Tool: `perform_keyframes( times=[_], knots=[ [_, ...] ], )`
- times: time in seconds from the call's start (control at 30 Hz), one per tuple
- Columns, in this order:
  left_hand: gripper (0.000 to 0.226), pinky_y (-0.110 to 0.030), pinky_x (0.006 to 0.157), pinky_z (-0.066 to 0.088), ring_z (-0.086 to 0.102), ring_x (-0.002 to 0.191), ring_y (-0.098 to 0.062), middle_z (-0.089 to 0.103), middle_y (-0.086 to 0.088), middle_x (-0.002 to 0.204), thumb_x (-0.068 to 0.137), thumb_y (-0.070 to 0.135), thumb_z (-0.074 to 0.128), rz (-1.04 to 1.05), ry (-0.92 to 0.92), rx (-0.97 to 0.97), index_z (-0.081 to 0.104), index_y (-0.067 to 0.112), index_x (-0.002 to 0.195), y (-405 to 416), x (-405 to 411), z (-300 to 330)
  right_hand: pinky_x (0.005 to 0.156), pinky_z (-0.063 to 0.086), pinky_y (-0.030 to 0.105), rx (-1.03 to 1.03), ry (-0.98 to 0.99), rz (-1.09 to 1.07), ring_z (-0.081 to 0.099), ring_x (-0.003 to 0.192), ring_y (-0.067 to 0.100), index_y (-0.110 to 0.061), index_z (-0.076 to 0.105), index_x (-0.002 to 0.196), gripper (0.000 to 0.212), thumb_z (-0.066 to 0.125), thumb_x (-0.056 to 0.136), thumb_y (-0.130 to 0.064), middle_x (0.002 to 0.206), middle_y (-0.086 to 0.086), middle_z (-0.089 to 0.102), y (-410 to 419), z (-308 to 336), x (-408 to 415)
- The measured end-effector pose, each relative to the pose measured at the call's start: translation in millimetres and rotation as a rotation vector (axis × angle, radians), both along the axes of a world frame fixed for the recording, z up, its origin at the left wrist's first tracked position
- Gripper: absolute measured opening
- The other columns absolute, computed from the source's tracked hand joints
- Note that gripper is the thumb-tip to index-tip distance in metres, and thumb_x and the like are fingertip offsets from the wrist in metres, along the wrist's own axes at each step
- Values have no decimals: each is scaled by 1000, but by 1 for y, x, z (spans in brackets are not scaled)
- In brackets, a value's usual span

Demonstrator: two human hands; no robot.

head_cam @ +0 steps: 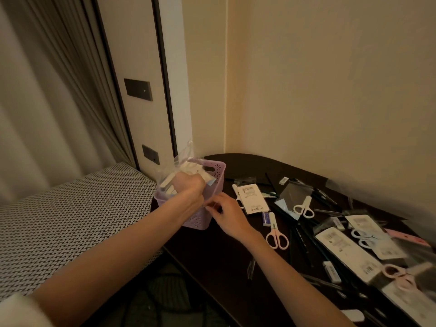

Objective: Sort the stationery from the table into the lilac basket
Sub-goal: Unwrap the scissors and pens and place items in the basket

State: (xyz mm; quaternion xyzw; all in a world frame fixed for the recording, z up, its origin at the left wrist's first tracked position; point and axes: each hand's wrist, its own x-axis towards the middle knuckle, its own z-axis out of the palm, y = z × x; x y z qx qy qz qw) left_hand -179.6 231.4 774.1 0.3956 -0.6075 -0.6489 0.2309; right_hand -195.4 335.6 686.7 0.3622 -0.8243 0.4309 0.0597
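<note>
The lilac basket (215, 172) stands at the left end of the dark table (226, 251). My left hand (188, 185) is over the basket and grips a clear plastic packet (182, 161) with white items inside, which sticks up out of the basket. My right hand (226, 213) is at the basket's near right side, its fingers curled toward the rim; whether it pinches something I cannot tell. Loose stationery lies to the right: pink scissors (276, 237), white scissors (304, 207), a white packaged card (253, 198), pencils and erasers.
More packaged scissors (363, 234) and packets crowd the table's right side up to the edge. A woven-pattern cushion (70, 220) lies left of the table. Walls close the corner behind; a curtain hangs at the far left.
</note>
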Motion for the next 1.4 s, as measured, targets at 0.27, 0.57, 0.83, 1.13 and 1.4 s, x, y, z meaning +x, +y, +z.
perform_keyframes(
  times=[0.27,0.57,0.83,1.13,1.4],
  knots=[
    [38,-20,47,51,54,73,-15,52,-12,86,99,4,39,-249,-80,235,41,-5,136,-4,-1,-2,82,45,11,-108,-88,45,59,98,6,-12,72,104,24,57,89,-1,107,-1,68,3,-6,-2],
    [38,-45,65,58,64,87,-31,63,-19,106,87,-17,43,-352,-357,194,50,-2,121,-26,-3,-3,82,47,27,-74,67,-125,54,99,13,-14,64,103,23,51,89,0,105,1,61,6,10,-25],
    [42,-36,71,53,64,86,-30,59,-19,108,89,-18,37,-469,-446,205,48,-2,126,-38,-29,-14,94,40,43,536,157,-43,50,117,34,-16,67,111,30,47,91,-8,120,12,60,-18,29,-68],
    [16,-27,65,43,60,96,-25,59,-7,96,89,15,64,-953,-654,-1032,52,11,98,-46,-16,-4,90,34,39,814,287,51,37,125,30,-23,59,126,46,48,88,-1,129,10,53,-19,31,-73],
    [16,-30,67,41,56,79,-25,59,-9,81,93,5,51,-1117,-593,-1421,56,3,78,-54,-24,-25,105,38,46,576,223,47,32,136,31,-7,50,136,51,53,86,3,147,12,38,-13,30,-63]
  ],
)
